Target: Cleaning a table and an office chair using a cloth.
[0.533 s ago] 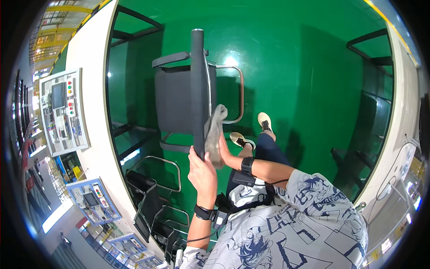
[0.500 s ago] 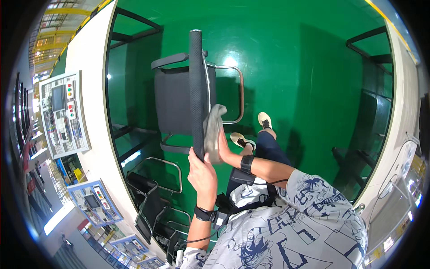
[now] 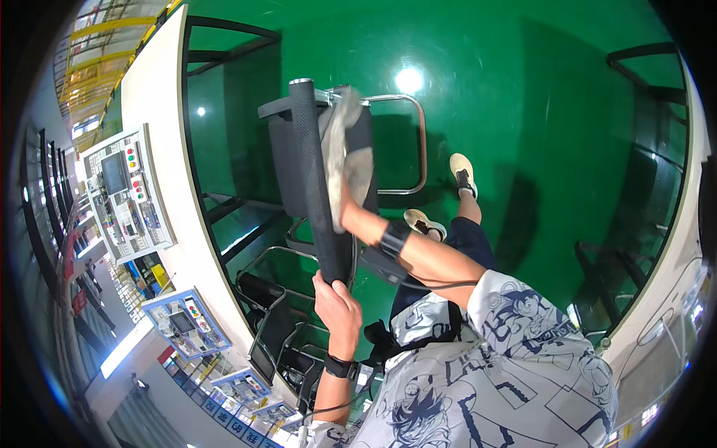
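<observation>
Green floor (image 3: 485,89), glossy, running between two pale desks. Contents, nearest first.

Left hand (image 3: 340,306): bare, fingers wrapped round the near end of the chair's backrest (image 3: 310,164); grip closed on it.

Right hand (image 3: 346,205): alongside the backrest, partly covered by cloth; fingers hidden, so whether the grip is spread or pinching cannot be told.

Cloth (image 3: 361,172): one, grey, soft, somewhat blurred; lies along the right face of the backrest, a loose fold hanging off to the right.

Chair: one, black, with bent metal frame (image 3: 423,142); on the floor near the left desk.

Handling note, by judgement: a firm left hold should stop the chair swinging; the right palm does best flat, with even pressure, long strokes along the backrest and the loose fold gathered clear of the frame.

Further chairs (image 3: 280,313): black, beside the left desk.

Left desk (image 3: 160,97): pale top, carrying a panel (image 3: 127,190) with coloured buttons.

Right desk (image 3: 657,276): pale, well apart.
</observation>
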`<state>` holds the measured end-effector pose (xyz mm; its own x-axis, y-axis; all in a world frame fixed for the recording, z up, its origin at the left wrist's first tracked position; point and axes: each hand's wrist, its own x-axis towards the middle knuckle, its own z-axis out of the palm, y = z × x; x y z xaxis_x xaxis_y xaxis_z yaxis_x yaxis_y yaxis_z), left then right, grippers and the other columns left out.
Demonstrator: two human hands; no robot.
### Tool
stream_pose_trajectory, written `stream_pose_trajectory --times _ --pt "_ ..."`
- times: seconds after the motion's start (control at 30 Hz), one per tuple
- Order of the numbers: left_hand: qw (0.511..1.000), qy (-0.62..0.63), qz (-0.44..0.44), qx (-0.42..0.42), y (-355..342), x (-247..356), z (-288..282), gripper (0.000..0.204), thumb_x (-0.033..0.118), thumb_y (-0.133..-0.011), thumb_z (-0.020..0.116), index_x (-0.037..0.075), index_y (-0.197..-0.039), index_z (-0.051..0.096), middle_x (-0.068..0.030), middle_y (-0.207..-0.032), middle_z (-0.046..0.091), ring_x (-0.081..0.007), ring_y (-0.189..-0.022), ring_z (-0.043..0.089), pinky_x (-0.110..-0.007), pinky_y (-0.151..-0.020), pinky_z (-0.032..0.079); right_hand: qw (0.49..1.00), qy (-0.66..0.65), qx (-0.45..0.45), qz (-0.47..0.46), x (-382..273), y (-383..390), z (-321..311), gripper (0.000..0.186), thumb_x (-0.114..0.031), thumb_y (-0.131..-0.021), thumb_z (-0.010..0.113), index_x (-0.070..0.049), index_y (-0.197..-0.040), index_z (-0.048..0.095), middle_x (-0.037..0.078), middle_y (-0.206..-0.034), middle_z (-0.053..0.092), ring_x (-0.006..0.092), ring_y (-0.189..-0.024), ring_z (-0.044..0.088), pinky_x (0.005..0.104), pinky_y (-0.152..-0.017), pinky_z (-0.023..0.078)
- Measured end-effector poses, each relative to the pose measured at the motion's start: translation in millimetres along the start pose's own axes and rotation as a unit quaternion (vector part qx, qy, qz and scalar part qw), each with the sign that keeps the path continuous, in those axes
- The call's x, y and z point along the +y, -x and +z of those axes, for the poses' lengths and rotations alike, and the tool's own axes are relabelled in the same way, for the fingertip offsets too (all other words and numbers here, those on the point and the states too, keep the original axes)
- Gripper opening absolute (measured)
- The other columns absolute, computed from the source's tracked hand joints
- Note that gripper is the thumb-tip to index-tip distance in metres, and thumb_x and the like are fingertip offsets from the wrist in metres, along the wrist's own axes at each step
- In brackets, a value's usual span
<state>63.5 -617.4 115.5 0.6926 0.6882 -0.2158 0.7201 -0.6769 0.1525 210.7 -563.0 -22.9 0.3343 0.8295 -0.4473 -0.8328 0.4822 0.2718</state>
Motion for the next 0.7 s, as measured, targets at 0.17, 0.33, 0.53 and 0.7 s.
stream_pose_trajectory --times 0.17,0.33,0.53,0.7 --pt "0.995 0.076 0.057 0.020 -6.7 1.4 2.3 0.038 0.015 -0.091 0.035 -0.010 -0.120 0.039 -0.0290 -0.100 0.053 -0.0448 -0.087 0.054 -0.044 -0.077 0.044 0.983 0.047 0.095 -0.151 57.4 98.3 -6.3 0.028 -0.029 -0.094 0.044 -0.005 -0.094 0.060 0.003 -0.076 0.060 0.0136 -0.068 0.058 0.0284 -0.060 0.049" --pt "0.990 0.139 0.011 -0.017 -5.4 -3.8 -2.4 0.041 0.019 -0.094 0.036 -0.011 -0.122 0.041 -0.0299 -0.102 0.057 -0.0433 -0.093 0.056 -0.042 -0.080 0.044 0.907 0.327 0.124 -0.235 36.5 141.3 17.0 0.024 -0.019 -0.090 0.053 0.003 -0.098 0.054 0.011 -0.096 0.055 0.0177 -0.088 0.052 0.0347 -0.073 0.043" --pt "0.991 0.128 0.018 -0.022 -6.6 -2.1 -0.9 0.042 0.020 -0.094 0.036 -0.012 -0.120 0.043 -0.0329 -0.098 0.057 -0.0458 -0.090 0.057 -0.045 -0.076 0.045 0.450 0.703 0.057 -0.547 -28.1 84.2 82.0 0.041 -0.010 -0.063 0.065 0.001 -0.100 0.052 0.016 -0.095 0.046 0.0331 -0.090 0.045 0.0422 -0.077 0.038" --pt "0.991 0.136 0.020 -0.012 -8.6 6.7 -4.2 0.039 0.018 -0.093 0.037 -0.010 -0.119 0.045 -0.0301 -0.091 0.059 -0.0449 -0.080 0.059 -0.046 -0.068 0.046 0.451 0.616 0.096 -0.639 -100.3 28.3 130.5 0.051 0.002 -0.061 0.060 -0.007 -0.110 0.048 0.013 -0.098 0.044 0.0317 -0.092 0.045 0.0403 -0.080 0.038"
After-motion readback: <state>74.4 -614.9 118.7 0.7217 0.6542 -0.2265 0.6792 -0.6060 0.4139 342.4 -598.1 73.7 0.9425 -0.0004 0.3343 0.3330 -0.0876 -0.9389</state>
